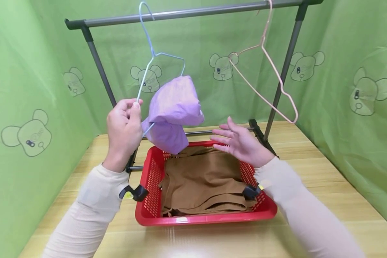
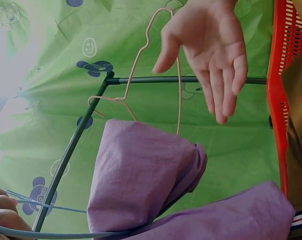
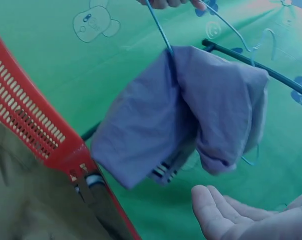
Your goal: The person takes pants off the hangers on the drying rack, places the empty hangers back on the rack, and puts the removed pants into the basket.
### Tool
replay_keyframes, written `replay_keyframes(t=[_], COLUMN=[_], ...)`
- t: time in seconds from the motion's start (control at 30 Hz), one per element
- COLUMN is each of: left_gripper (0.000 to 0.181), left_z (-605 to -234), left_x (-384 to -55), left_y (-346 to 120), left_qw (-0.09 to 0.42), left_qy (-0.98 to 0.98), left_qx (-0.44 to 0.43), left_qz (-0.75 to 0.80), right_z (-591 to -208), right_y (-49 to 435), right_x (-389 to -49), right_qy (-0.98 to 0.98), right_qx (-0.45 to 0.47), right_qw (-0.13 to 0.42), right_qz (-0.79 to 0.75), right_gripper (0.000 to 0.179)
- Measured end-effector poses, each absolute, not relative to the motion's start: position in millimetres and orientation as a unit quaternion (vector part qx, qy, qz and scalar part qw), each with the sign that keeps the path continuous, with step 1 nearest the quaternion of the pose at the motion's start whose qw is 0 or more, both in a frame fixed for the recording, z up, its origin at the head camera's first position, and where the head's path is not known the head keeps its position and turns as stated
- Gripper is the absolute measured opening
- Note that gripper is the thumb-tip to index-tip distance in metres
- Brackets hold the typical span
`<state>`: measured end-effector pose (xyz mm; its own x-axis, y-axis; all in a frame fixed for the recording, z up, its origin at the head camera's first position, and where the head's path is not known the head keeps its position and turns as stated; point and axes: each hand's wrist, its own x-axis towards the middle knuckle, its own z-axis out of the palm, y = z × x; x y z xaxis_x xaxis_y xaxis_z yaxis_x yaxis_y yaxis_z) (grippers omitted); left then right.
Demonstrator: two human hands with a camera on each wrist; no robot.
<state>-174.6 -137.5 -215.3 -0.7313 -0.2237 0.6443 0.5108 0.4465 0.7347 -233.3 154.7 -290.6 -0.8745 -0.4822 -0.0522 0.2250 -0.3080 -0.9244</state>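
Note:
A light-blue wire hanger (image 1: 146,71) hangs by its hook from the rack's top bar, and my left hand (image 1: 124,123) pinches its left side. Over the hanger is a bunched, folded purple cloth garment (image 1: 175,102); in the right wrist view the same purple garment (image 3: 156,115) shows a striped edge low down. My right hand (image 1: 240,141) is held to the right of the garment, apart from it, with fingers spread and nothing in them. The left wrist view shows that right hand (image 2: 211,55) palm-on beyond the garment; only knuckles of my left hand (image 2: 5,210) appear at its edge.
A pink hanger (image 1: 277,77) with no garment hangs at the right of the grey rack bar (image 1: 200,13). Below the hands, a red perforated basket (image 1: 206,219) holds folded brown clothing (image 1: 203,179). Green patterned curtains (image 1: 187,39) surround the wooden table (image 1: 322,200).

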Motion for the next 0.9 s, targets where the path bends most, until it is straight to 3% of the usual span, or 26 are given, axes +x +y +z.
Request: replay_keyframes(t=[0.53,0.9], left_gripper=[0.022,0.02], left_z=[-220.3,-221.9], left_x=[-173.8,-171.8], left_y=[-124.6,-114.4], left_qw=[0.374,0.37], left_qy=[-0.763,-0.763], left_qx=[-0.096,-0.103], left_qz=[-0.518,-0.521], right_z=[-263.4,-252.3], right_y=[97.5,62.1], right_x=[-247.7,-246.7], right_qy=[0.38,0.345], right_qx=[-0.04,0.0], right_qw=[0.32,0.262], right_qz=[-0.867,-0.901], right_gripper=[0.114,0.104])
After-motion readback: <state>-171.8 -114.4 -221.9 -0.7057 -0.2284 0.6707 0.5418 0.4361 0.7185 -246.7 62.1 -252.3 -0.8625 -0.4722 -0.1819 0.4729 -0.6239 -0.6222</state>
